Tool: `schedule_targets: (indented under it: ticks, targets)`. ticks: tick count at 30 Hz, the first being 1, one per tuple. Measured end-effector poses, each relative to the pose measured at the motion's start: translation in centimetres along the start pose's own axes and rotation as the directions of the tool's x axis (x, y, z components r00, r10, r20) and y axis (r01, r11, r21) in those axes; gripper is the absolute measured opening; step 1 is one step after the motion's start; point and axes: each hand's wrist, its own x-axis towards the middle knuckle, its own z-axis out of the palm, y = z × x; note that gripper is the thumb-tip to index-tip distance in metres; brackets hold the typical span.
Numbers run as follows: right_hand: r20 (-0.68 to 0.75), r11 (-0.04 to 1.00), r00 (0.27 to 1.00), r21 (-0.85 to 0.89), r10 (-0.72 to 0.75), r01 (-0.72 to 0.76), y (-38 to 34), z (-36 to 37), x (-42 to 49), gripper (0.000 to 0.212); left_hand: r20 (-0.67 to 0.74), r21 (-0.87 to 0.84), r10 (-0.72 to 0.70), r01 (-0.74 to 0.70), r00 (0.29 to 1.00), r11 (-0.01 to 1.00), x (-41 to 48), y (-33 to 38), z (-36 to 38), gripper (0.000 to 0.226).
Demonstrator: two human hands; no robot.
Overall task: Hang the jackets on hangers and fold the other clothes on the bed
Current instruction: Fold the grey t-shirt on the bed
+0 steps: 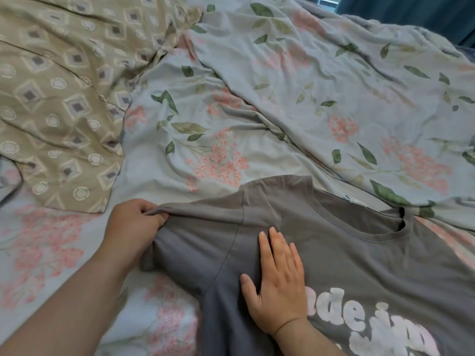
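A grey T-shirt (347, 253) with white lettering lies face up on the flowered bed sheet (200, 140), its neck hole toward the far right. My left hand (133, 227) grips the edge of its left sleeve with curled fingers and holds that edge a little off the sheet. My right hand (280, 281) lies flat on the shirt's chest, fingers straight, just left of the lettering. The shirt's lower part runs out of the view at the bottom right.
A beige pillow (59, 98) with a diamond pattern lies at the far left. A rumpled flowered blanket (347, 80) covers the far right of the bed. A dark blue curtain (411, 14) hangs at the top right corner.
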Motion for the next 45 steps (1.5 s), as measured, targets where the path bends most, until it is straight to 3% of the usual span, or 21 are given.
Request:
schedule_targets:
  ticks: [2, 4, 7, 9, 11, 13, 16, 18, 22, 25, 27, 30, 33, 35, 37, 39, 41, 43, 45]
  targets:
    - [0.01, 1.0, 1.0, -0.026, 0.002, -0.002, 0.0, 0.1, 0.0, 0.081, 0.074, -0.128, -0.113, 0.122, 0.991, 0.984, -0.5, -0.3, -0.3, 0.008]
    - [0.014, 0.999, 1.0, -0.043, 0.011, -0.01, -0.1, 0.1, 0.1, 0.081, 0.234, -0.305, -0.273, 0.337, 0.933, 0.891, -1.6, -0.4, -1.2, 0.02]
    - [0.02, 0.997, 1.0, -0.077, 0.018, -0.016, 0.0, 0.5, 0.2, 0.081, 0.45, -0.192, -0.408, 0.533, 0.794, 0.824, -3.6, -1.2, -2.5, 0.03]
    - [0.013, 0.997, 1.0, -0.079, 0.018, -0.017, -0.1, 0.5, 0.2, 0.081, 0.538, -0.168, -0.359, 0.514, 0.763, 0.841, -5.0, -1.5, -2.7, 0.019]
    - [0.003, 0.996, 1.0, -0.086, 0.016, -0.016, -0.1, 0.6, 0.3, 0.081, 0.501, -0.209, -0.274, 0.422, 0.821, 0.882, -5.3, -1.4, -2.8, 0.024]
    - [-0.001, 0.996, 1.0, -0.093, 0.018, -0.018, 0.0, 0.8, 0.3, 0.081, 0.508, -0.358, -0.228, 0.444, 0.831, 0.821, -5.0, -1.3, -2.9, 0.021]
    - [0.009, 0.994, 1.0, -0.107, 0.022, -0.021, 0.0, 0.8, 0.3, 0.082, 0.641, -0.399, -0.344, 0.681, 0.686, 0.614, -5.5, -2.0, -2.5, 0.033]
    - [0.012, 0.993, 1.0, -0.115, 0.024, -0.023, 0.0, 0.9, 0.3, 0.082, 0.676, -0.311, -0.414, 0.746, 0.609, 0.589, -6.3, -2.8, -2.3, 0.042]
    - [0.013, 0.993, 1.0, -0.115, 0.024, -0.022, 0.1, 0.9, 0.4, 0.082, 0.636, -0.289, -0.364, 0.647, 0.681, 0.706, -6.0, -2.3, -2.7, 0.045]
    - [-0.001, 0.995, 1.0, -0.1, 0.021, -0.021, 0.0, 1.0, 0.3, 0.082, 0.576, -0.426, -0.324, 0.614, 0.751, 0.665, -3.7, -1.6, -2.7, 0.045]
    - [-0.018, 0.995, 1.0, -0.093, 0.019, -0.02, 0.0, 1.0, 0.4, 0.081, 0.615, -0.442, -0.335, 0.663, 0.714, 0.604, -2.2, -0.8, -2.4, 0.053]
    - [-0.014, 0.995, 1.0, -0.1, 0.02, -0.021, 0.0, 1.0, 0.4, 0.082, 0.656, -0.368, -0.343, 0.681, 0.672, 0.633, -0.9, -0.1, -1.9, 0.042]
    - [-0.029, 0.994, 0.999, -0.103, 0.02, -0.023, -0.1, 1.0, 0.5, 0.082, 0.68, -0.493, -0.041, 0.498, 0.732, 0.713, -0.3, 0.8, -1.9, 0.041]
    - [-0.034, 0.995, 0.999, -0.097, 0.02, -0.024, -0.2, 1.0, 0.6, 0.082, 0.629, -0.641, 0.173, 0.38, 0.757, 0.667, -0.3, 1.2, -1.9, 0.038]
    - [-0.031, 0.994, 0.999, -0.105, 0.018, -0.021, -0.1, 1.1, 0.6, 0.082, 0.535, -0.636, 0.114, 0.311, 0.837, 0.707, -0.4, 1.0, -1.2, 0.027]
    - [-0.026, 0.993, 0.999, -0.113, 0.02, -0.023, -0.1, 1.2, 0.4, 0.082, 0.376, -0.499, -0.123, 0.313, 0.918, 0.808, 0.0, -0.3, -0.7, 0.018]
    - [-0.023, 0.993, 0.999, -0.113, 0.023, -0.025, -0.1, 1.1, 0.5, 0.083, 0.237, -0.359, -0.246, 0.32, 0.94, 0.877, 0.3, -1.5, -0.8, 0.015]
    - [-0.007, 0.992, 1.0, -0.124, 0.024, -0.024, -0.1, 1.2, 0.6, 0.082, 0.223, -0.304, -0.184, 0.247, 0.957, 0.92, 0.5, -2.3, -1.1, 0.018]
    - [0.009, 0.99, 1.0, -0.137, 0.026, -0.024, 0.0, 1.2, 0.5, 0.082, 0.372, -0.392, -0.052, 0.208, 0.927, 0.896, -0.2, -2.7, -1.8, 0.034]
